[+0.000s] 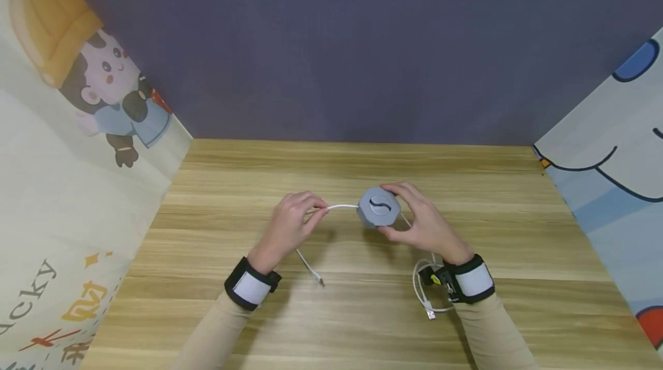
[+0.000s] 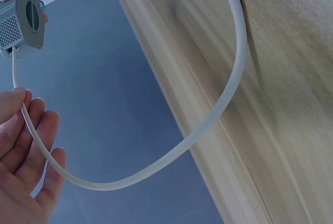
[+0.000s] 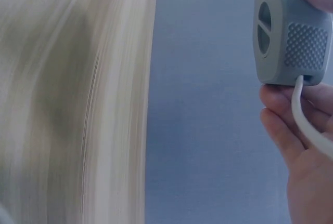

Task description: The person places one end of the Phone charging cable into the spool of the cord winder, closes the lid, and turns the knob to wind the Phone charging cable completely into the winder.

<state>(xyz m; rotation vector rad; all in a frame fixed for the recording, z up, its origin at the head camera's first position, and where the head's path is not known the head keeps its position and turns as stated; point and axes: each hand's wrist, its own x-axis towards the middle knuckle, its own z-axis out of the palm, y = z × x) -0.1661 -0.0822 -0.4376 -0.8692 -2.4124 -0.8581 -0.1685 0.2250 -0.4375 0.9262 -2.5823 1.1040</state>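
Observation:
My right hand [image 1: 427, 226] holds a grey octagonal cable winder [image 1: 370, 217] by its rim, thumb at the near edge and fingers at the far edge. A white charging cable [image 1: 342, 206] comes out of the winder's left side. Between thumb and forefinger, my left hand [image 1: 290, 223] pinches that cable a short way from the winder. Its free end, with a small plug [image 1: 318, 278], hangs below the left hand. From the other side the cable leaves toward the right wrist. The right wrist view shows the winder's [image 3: 283, 63] textured side and the cable [image 3: 298, 102] leaving its slot.
Loops of the cable [image 1: 414, 278] lie by the right wrist, with a USB plug [image 1: 430, 312] at their end. The wooden tabletop [image 1: 217, 186] meets a dark blue panel [image 1: 331, 59] at the back. Printed cloths flank the table, left [image 1: 52, 186] and right [image 1: 595, 209].

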